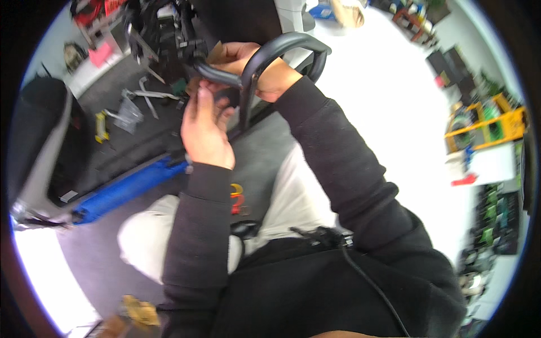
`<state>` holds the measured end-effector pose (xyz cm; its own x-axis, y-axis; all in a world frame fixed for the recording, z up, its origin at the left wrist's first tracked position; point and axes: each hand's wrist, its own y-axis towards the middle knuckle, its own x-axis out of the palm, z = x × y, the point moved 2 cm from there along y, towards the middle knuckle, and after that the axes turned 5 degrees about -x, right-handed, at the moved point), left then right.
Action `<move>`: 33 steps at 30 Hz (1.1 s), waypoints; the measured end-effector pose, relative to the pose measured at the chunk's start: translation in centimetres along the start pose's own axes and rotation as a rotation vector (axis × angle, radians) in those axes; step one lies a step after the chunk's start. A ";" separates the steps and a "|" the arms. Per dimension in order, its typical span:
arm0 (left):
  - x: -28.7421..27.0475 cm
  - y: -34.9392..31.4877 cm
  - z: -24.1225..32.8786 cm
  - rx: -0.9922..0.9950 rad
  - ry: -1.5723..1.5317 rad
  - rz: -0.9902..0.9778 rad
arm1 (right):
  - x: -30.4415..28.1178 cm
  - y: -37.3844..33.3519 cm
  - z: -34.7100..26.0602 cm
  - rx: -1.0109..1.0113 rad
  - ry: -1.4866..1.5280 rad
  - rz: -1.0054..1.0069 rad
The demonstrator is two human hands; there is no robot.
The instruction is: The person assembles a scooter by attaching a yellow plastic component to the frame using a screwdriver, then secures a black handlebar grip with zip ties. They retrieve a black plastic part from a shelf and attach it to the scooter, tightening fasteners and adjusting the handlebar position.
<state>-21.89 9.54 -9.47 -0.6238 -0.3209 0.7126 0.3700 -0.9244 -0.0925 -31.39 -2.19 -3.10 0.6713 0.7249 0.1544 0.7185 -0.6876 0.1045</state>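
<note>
A thick black looped handlebar (269, 53) rises in front of me, its lower end running to a dark mount at the upper left. My right hand (269, 79) reaches behind and through the loop, fingers bent in toward the bar's lower end. By those fingers shows a small brown scrap (214, 52), its kind unclear. Just below the bar end, my left hand (207, 128) points upward with its thumb and fingertips drawn together. Whatever lies between the fingertips of either hand is too blurred and covered to name.
A dark deck at left carries metal wrenches (151, 96), a clear plastic bag (129, 115) and a yellow tool (102, 126). Along its edge runs a blue strip (127, 190). A black padded seat (42, 124) stands far left. Yellow and red rings (236, 200) lie on the floor.
</note>
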 end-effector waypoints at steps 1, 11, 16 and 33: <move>0.1 0.2 -0.6 -0.021 -0.068 0.051 | -0.2 -0.1 0.0 0.022 -0.031 0.017; 0.6 2.6 -1.0 0.178 -0.411 0.091 | -0.8 0.3 -0.6 0.036 -0.058 0.003; 0.6 3.4 -0.4 0.125 -0.504 -0.020 | -0.6 -0.8 -1.0 0.037 -0.085 0.130; 1.3 3.9 0.2 0.093 -0.403 0.018 | -1.0 -2.6 0.8 -0.082 -0.081 0.249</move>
<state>-21.06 5.53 -8.79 -0.3040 -0.2129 0.9286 0.4506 -0.8909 -0.0567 -33.81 -1.06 -4.36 0.8403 0.5316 0.1067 0.5145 -0.8438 0.1524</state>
